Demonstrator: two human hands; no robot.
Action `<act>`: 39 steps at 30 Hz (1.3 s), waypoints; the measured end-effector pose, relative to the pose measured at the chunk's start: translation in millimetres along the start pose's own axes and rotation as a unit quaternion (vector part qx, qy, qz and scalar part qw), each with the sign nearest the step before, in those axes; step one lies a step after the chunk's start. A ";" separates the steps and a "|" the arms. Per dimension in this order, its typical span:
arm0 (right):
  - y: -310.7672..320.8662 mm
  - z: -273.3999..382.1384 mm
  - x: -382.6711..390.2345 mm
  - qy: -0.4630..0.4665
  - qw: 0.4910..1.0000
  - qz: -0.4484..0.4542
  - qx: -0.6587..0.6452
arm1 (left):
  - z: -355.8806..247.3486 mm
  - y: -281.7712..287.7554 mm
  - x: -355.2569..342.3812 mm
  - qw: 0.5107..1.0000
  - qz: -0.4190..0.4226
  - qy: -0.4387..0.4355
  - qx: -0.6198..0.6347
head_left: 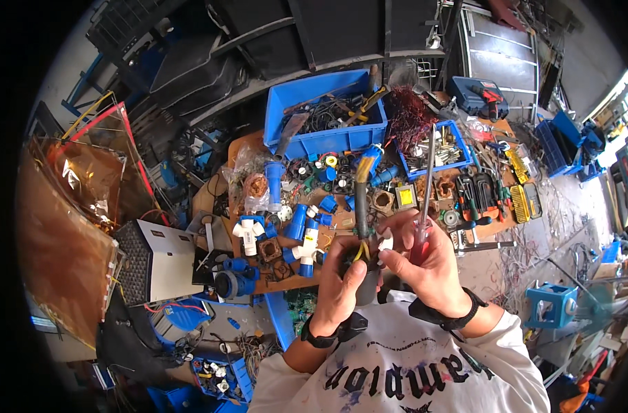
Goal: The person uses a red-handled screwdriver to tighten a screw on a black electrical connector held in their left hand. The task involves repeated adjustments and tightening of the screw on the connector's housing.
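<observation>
My left hand [336, 286] is wrapped round a dark grey cylindrical connector housing [367, 289] in front of my chest. A thick black cable [361, 210] runs up from it, and yellow wires [361, 251] show at its opening. Between the curled fingers of my right hand [431, 275] sits a screwdriver [420, 241] with a clear red handle, its long steel shaft pointing up and away. The right thumb and fingertips are also at a small white part [387, 241] beside the housing; whether they grip it is unclear. Both hands almost meet.
A blue bin [328, 142] of cables and a blue tray [446, 163] of metal parts stand at the back of the cluttered wooden table. Blue and white plug fittings [306, 249] lie left of my hands. Pliers and other hand tools [482, 193] lie to the right.
</observation>
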State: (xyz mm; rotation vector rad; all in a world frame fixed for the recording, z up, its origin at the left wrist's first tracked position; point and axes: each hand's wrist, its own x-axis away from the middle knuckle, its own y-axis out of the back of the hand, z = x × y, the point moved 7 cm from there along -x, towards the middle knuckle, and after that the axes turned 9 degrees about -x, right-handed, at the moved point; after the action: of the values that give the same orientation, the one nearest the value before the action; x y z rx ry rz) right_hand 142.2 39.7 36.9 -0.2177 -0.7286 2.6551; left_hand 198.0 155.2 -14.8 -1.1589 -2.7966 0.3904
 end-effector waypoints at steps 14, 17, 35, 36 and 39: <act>-2.5 13.2 13.9 0.043 0.994 0.098 -0.028 | -29.6 6.4 14.7 0.975 -0.025 -0.144 -0.169; -3.7 24.1 9.6 0.052 0.995 0.073 0.035 | -30.7 4.6 18.4 0.948 -0.051 -0.173 -0.263; -15.5 15.3 2.0 0.020 0.996 0.027 0.080 | -51.8 5.9 21.5 0.852 -0.084 -0.303 -0.418; -16.8 14.2 -0.7 0.011 0.997 0.024 0.079 | -52.1 6.5 20.3 0.856 -0.082 -0.293 -0.418; -15.9 11.0 -6.8 -0.003 0.997 0.027 0.073 | -46.9 7.3 18.3 0.878 -0.067 -0.243 -0.408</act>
State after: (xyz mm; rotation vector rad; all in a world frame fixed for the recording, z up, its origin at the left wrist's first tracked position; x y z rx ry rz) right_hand 150.8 44.5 54.9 -0.1916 -0.5338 2.7475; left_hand 198.4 182.4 28.1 -1.0462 -3.5993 -0.6943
